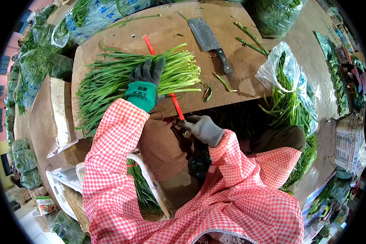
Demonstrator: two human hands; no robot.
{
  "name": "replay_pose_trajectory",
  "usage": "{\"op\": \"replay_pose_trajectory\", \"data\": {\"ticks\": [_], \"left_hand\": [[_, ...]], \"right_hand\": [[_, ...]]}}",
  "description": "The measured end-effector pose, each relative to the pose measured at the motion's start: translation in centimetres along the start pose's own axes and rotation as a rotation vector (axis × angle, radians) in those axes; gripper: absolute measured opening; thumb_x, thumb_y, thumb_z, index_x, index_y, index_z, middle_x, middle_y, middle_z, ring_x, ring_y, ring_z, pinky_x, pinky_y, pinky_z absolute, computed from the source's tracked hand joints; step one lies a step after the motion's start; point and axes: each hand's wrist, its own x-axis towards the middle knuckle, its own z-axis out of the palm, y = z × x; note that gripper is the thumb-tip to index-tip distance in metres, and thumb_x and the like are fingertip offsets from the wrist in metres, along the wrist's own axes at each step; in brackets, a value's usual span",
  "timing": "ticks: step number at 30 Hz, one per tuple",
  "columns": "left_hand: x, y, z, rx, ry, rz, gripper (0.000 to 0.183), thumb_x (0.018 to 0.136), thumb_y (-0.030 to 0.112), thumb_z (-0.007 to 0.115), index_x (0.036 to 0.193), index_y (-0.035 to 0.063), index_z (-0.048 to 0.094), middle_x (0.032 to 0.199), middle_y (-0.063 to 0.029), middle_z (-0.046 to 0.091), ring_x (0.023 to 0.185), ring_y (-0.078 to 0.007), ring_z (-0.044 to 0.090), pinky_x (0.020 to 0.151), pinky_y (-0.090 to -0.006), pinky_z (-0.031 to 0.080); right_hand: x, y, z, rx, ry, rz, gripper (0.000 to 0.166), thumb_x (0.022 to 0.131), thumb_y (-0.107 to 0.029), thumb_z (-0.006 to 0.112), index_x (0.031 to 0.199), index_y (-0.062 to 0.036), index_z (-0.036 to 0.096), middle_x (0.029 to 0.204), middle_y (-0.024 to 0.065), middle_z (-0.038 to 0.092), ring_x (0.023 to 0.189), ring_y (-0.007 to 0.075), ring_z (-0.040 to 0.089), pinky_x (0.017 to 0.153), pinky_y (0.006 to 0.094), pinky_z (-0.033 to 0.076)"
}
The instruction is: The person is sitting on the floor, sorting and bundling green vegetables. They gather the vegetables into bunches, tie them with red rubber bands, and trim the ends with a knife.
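Observation:
A bundle of garlic chives (103, 77) lies across a brown board (231, 82), pale stem ends to the right and green leaves to the left. My left hand (146, 79), in a green and dark-grey work glove, grips the bundle from above near its middle. Under the chives runs a red tie strip (177, 106), one end showing beyond the bundle. The near end is pinched between thumb and fingers of my right hand (206, 129), which wears a grey glove just off the board's front edge. A cleaver (204, 34) with a black handle rests right of the bundle, apart from both hands.
Loose stalks (251, 36) and trimmings lie on the board. At right, a plastic bag (285, 70) holds more chives. Bagged greens (45, 64) stand at left beside a cardboard box (53, 113). A white container (151, 180) with a tied bunch sits by my left arm.

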Motion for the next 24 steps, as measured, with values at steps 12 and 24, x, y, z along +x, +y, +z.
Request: {"op": "replay_pose_trajectory", "data": {"ticks": [12, 24], "left_hand": [[-0.5, -0.6, 3.8, 0.243, 0.313, 0.012, 0.104, 0.057, 0.036, 0.075, 0.144, 0.0240, 0.019, 0.137, -0.0142, 0.031, 0.118, -0.0365, 0.038, 0.098, -0.0521, 0.031], [0.0, 0.2, 5.4, 0.332, 0.726, 0.037, 0.051, 0.080, 0.018, 0.052, 0.130, 0.0283, 0.047, 0.128, -0.0106, 0.045, 0.105, -0.0318, 0.048, 0.087, -0.0501, 0.043]], "right_hand": [[-0.6, -2.4, 1.5, 0.513, 0.033, 0.060, 0.014, 0.086, -0.013, 0.058, 0.085, -0.0003, 0.064, 0.069, 0.0065, 0.062, 0.053, 0.0119, 0.055, 0.045, 0.0254, 0.042], [0.9, -9.3, 1.7, 0.351, -0.078, -0.129, 0.022, 0.086, -0.023, 0.056, 0.084, -0.0023, 0.064, 0.069, 0.0062, 0.063, 0.049, 0.0119, 0.056, 0.039, 0.0232, 0.038]]}}
